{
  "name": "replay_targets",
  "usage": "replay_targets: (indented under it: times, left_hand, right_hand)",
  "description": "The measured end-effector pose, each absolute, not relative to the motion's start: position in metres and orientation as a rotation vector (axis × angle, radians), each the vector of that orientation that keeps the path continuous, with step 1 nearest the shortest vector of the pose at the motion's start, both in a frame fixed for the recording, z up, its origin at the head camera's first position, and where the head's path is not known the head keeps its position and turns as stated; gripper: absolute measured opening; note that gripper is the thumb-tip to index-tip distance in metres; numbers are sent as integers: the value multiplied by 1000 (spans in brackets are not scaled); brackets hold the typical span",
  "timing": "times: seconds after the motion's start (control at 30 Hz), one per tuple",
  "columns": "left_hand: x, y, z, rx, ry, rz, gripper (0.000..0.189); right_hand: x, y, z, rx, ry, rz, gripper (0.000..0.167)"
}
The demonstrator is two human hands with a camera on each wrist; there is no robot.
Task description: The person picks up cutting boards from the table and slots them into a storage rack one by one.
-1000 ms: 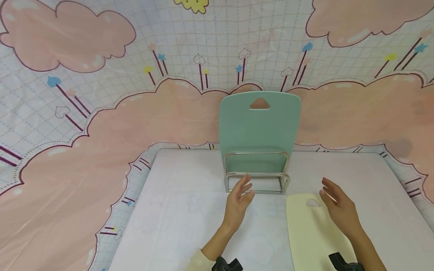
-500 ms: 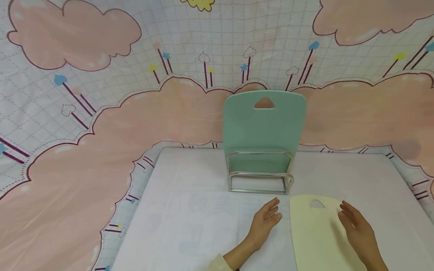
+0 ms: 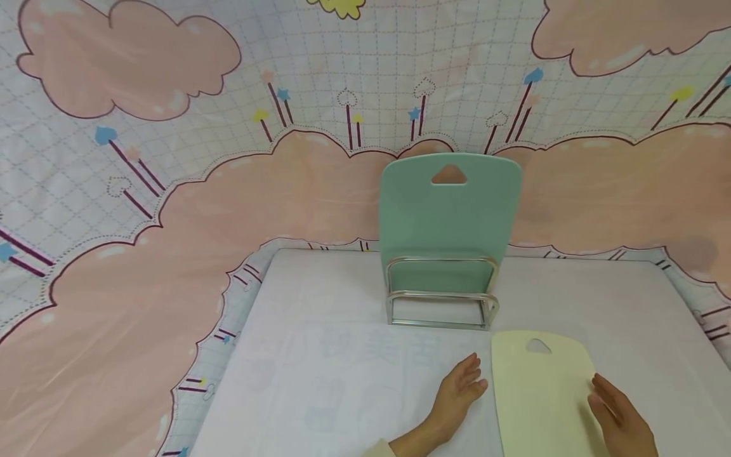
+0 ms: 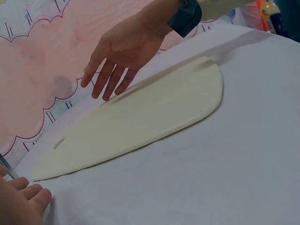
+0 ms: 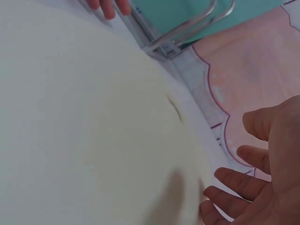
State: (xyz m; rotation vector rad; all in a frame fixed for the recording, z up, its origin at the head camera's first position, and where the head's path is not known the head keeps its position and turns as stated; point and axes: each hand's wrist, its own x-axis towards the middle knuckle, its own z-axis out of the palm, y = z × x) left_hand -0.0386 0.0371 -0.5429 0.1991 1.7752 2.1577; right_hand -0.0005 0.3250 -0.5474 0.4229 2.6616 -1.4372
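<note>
A pale yellow cutting board [image 3: 542,387] lies flat on the white table, its handle hole at the far end. Just left of it is my left hand [image 3: 455,397], fingers extended and apart from the board's edge. My right hand [image 3: 622,419] is at the board's right edge, fingers fairly straight and fingertips close to the rim; the right wrist view shows this hand [image 5: 258,183] with spread fingers beside the board [image 5: 117,117]. Neither hand holds anything. Behind, a green cutting board [image 3: 450,216] stands upright in a metal wire rack [image 3: 442,295].
The white table [image 3: 320,304] backs onto a patterned cloth [image 3: 274,197] with pink clouds. The rack stands at the far middle, beyond the yellow board's far left corner. A bottle-like item [image 4: 273,18] shows at the corner of the left wrist view.
Both hands have moved to the right and nearer the person, down to either side of the yellow board. The head view has shifted slightly. Both boards and the rack stay where they were.
</note>
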Motion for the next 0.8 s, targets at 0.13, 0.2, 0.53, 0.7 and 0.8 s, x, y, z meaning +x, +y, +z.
replay_targets:
  times: [0.13,0.2,0.53,0.7,0.8]
  left_hand:
    - [-35,40,-548,166,1719,2169,59]
    - [-33,41,-551,152,1686,2188,59]
    - [-31,51,-556,57,1570,2284,58]
    - [-30,53,-557,28,1566,2288,58]
    - [-31,54,-557,47,1567,2286,58]
  right_hand:
    - [6,326,-553,480,2654,-1504,65]
    - [8,326,-554,516,2627,-1484,66]
    - [11,321,-555,511,2500,-1495,71]
    - [10,314,-554,425,2581,-1539,67]
    - [8,312,-554,391,2597,-1539,67]
